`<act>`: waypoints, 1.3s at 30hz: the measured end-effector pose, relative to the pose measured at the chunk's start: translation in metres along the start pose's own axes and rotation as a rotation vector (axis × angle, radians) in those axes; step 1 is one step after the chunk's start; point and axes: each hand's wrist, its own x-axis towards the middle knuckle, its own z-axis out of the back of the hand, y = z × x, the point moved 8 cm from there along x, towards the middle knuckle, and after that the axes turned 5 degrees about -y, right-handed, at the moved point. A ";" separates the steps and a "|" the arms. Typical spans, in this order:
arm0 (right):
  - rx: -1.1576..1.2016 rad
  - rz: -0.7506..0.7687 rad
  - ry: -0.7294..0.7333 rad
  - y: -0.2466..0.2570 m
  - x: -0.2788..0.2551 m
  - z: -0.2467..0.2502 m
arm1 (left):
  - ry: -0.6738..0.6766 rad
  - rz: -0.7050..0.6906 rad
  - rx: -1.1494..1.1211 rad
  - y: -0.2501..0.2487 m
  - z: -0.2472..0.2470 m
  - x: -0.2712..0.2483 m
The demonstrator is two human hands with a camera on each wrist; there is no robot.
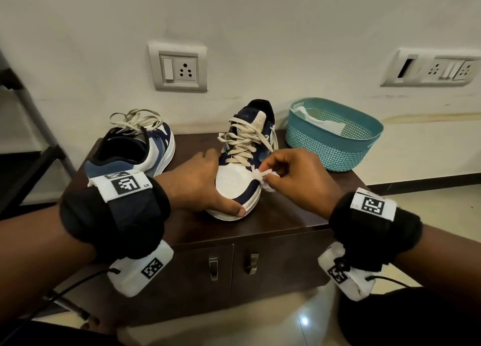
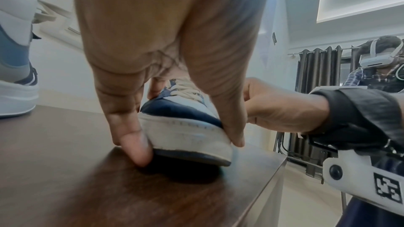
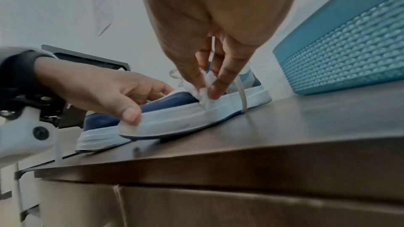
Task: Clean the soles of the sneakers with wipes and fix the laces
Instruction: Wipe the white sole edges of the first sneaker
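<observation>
A white and navy sneaker (image 1: pixel 234 184) with loose beige laces (image 1: pixel 240 145) stands on the brown cabinet top (image 1: pixel 286 215), toe toward me. My left hand (image 1: pixel 197 184) grips its toe, thumb on the sole's front edge (image 2: pixel 186 134) and fingers over the far side. My right hand (image 1: pixel 294 176) pinches a crumpled white wipe (image 1: pixel 263 177) against the right side of the sole (image 3: pixel 196 115). The wipe (image 3: pixel 204 85) sits between thumb and fingertips. A second sneaker (image 1: pixel 135 150) with untied laces stands to the left, heel toward me.
A teal plastic basket (image 1: pixel 335 147) with white wipes inside stands at the cabinet's back right, close to the sneaker. Wall sockets (image 1: pixel 178 68) are behind. The cabinet has two doors with metal handles (image 1: pixel 213 267). A dark rack (image 1: pixel 26 137) stands at the left.
</observation>
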 end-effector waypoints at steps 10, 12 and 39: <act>0.050 0.010 0.134 0.009 -0.008 -0.004 | 0.008 -0.011 -0.002 0.000 0.001 -0.002; 0.069 -0.026 0.053 0.002 -0.005 0.000 | 0.013 -0.011 -0.002 -0.001 0.001 -0.002; -0.001 -0.136 0.158 -0.013 0.005 0.011 | 0.000 0.026 -0.062 -0.003 0.005 -0.003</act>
